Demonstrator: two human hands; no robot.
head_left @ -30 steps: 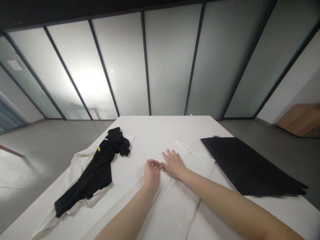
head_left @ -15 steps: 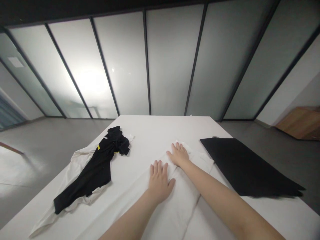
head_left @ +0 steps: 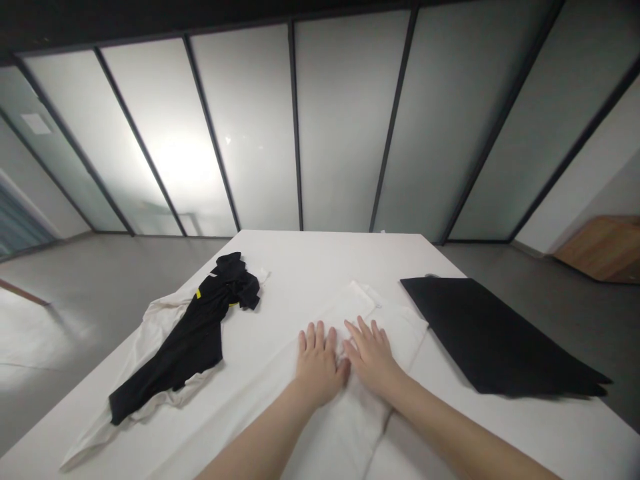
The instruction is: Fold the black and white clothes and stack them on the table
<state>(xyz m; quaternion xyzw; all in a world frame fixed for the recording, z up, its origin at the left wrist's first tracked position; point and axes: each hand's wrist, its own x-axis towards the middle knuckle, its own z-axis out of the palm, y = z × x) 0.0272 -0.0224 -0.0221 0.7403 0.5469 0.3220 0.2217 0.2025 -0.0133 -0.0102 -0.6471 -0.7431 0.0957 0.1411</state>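
Note:
A white cloth garment (head_left: pixel 345 433) lies spread on the white table (head_left: pixel 320 250), running from the near edge up toward the middle. My left hand (head_left: pixel 317 363) rests flat on it, fingers apart. Close beside it, my right hand (head_left: pixel 373 353) also lies on the white fabric with its fingers spread; the thumbs almost meet. Neither hand grips anything. The garment's far end, with a folded edge, shows just beyond my right fingertips. Its exact kind is hard to tell, white on white.
On the left side lies a crumpled black garment (head_left: pixel 185 347) with yellow trim, over another white cloth (head_left: pixel 155 317). Flat black sheets (head_left: pixel 495 340) lie at the table's right edge. A frosted glass partition (head_left: pixel 340 133) stands behind the table.
My right hand has slid back toward me over the white fabric, from the garment's far end to beside my left hand. The left hand has stayed in place.

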